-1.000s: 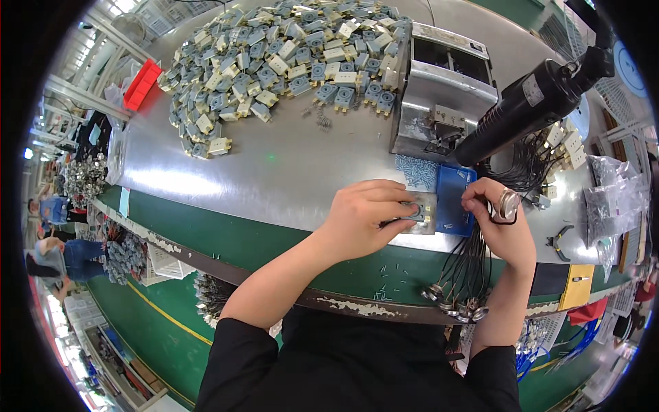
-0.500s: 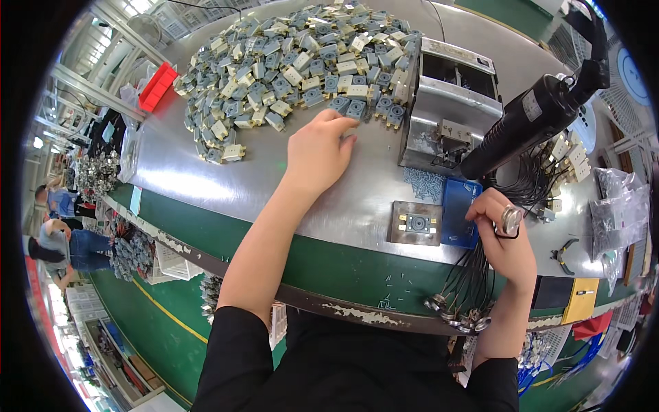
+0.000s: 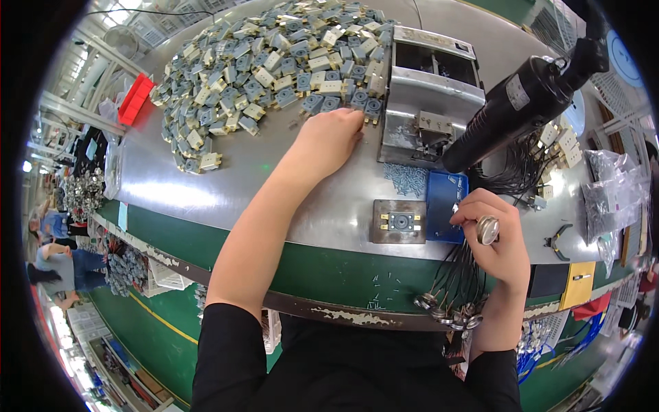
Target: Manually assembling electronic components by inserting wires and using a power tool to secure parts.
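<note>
My left hand (image 3: 331, 143) is at the front edge of a big pile of grey-and-cream switch-like blocks (image 3: 274, 75). Its fingers curl together beside the nearest blocks; what they hold, if anything, is hidden behind the knuckles. Over a blue tray (image 3: 439, 230), my right hand (image 3: 500, 240) has thumb and forefinger pinched, with a tiny bright piece at their tips. A round metal part (image 3: 488, 230) is tucked among its other fingers. To the tray's left, one grey block (image 3: 400, 222) sits in a metal fixture plate (image 3: 381, 235).
A steel machine (image 3: 412, 103) stands beyond the tray, with loose screws (image 3: 405, 178) before it. A black cylindrical driver (image 3: 508, 110) slants over the bench. Black cables with round metal ends (image 3: 446, 316) hang over the front edge. Pliers (image 3: 559, 242) lie right; a red bin (image 3: 136, 98) stands left.
My left hand has moved right along the pile's front edge, its fingers now closer to the blocks by the machine. My right hand stays over the tray, turned slightly. The whole view has shifted.
</note>
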Available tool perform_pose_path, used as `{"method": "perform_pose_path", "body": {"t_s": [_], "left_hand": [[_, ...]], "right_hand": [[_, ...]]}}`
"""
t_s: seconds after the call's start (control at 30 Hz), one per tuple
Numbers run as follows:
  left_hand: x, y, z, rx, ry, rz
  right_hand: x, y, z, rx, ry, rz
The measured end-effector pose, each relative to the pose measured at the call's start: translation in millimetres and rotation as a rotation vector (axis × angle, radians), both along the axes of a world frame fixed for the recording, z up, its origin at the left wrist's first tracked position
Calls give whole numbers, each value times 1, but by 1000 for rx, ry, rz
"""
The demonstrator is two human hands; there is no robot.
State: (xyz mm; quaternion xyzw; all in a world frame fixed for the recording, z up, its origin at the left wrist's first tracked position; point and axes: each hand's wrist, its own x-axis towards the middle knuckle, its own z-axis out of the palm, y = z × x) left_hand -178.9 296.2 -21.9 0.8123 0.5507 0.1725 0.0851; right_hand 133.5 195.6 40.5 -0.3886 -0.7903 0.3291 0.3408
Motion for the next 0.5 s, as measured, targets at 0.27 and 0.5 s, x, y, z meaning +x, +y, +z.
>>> {"method": "perform_pose_path", "body": {"t_s": [0.27, 0.5], "left_hand": [[2, -78, 35, -371, -855, -103], [32, -103, 3, -512, -1039, -203]], "right_hand": [[15, -1, -1, -99, 189, 183], [22, 6, -11, -326, 504, 239]]}}
